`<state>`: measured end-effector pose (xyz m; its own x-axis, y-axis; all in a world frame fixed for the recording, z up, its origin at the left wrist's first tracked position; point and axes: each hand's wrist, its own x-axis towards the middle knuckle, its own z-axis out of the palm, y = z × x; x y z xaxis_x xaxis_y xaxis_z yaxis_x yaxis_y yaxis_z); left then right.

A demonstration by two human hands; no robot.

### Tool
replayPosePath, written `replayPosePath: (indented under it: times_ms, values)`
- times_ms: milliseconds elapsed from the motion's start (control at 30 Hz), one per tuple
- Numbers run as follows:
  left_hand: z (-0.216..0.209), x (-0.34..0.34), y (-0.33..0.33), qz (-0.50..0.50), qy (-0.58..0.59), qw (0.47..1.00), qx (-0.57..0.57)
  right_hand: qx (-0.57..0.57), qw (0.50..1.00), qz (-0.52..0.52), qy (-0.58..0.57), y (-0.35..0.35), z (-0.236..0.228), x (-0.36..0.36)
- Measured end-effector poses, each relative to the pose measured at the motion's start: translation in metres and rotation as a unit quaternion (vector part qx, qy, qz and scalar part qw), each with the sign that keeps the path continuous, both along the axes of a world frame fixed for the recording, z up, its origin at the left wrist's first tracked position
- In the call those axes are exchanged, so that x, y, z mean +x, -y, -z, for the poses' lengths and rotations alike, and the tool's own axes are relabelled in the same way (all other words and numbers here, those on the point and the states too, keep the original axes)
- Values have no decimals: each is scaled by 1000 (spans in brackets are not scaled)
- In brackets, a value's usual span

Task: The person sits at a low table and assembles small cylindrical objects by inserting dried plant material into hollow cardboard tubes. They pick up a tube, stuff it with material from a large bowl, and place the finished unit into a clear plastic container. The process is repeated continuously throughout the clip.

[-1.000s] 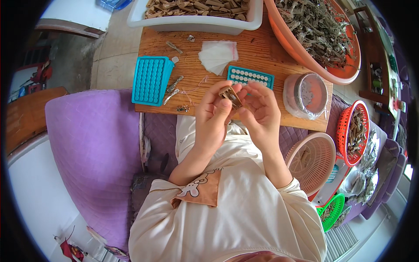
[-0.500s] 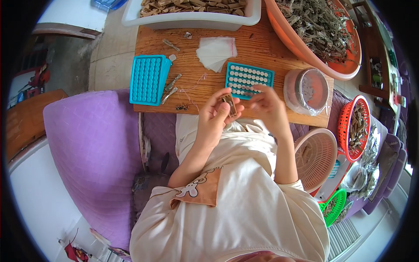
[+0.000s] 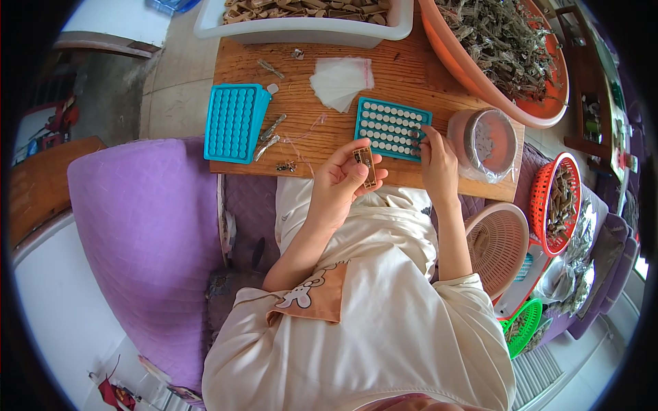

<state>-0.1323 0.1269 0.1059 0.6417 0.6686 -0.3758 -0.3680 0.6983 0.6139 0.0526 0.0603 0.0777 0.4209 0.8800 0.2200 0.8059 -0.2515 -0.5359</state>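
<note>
Brown casing (image 3: 367, 168) now in left hand (image 3: 337, 183) alone; right hand (image 3: 441, 170) has moved away to the teal tray (image 3: 426, 117).
Left: fingers and thumb pinch the casing, held just off the tray's near-left corner by the wooden surface (image 3: 296, 96) edge. One hand steadies it, so the right looks free for the white discs (image 3: 381, 108). Right: fingers part-curled, close together, at the tray's right edge; can't tell if they grip a disc.

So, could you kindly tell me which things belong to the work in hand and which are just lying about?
In use, it seems:
small brown piece, held in the left hand
teal tray of white discs, right hand at its edge

Apparently just lying about:
purple quilted upholstery
peach basket
green basket
</note>
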Motion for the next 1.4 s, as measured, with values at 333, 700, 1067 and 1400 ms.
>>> replayPosePath:
  times_ms: [333, 700, 1067, 1400]
  values:
    - [-6, 5, 6, 34, -5, 999, 41, 192, 975, -76, -83, -1, -48, -55]
    - [4, 3, 6, 90, -34, 994, 57, 194, 964, -157, -91, 3, -31, -52]
    - [7, 4, 7, 129, -25, 991, 31, 182, 966, -121, -140, 13, -33, -50]
    - [3, 2, 4, 127, -55, 988, 69, 21, 997, 74, -24, 20, 6, -9]
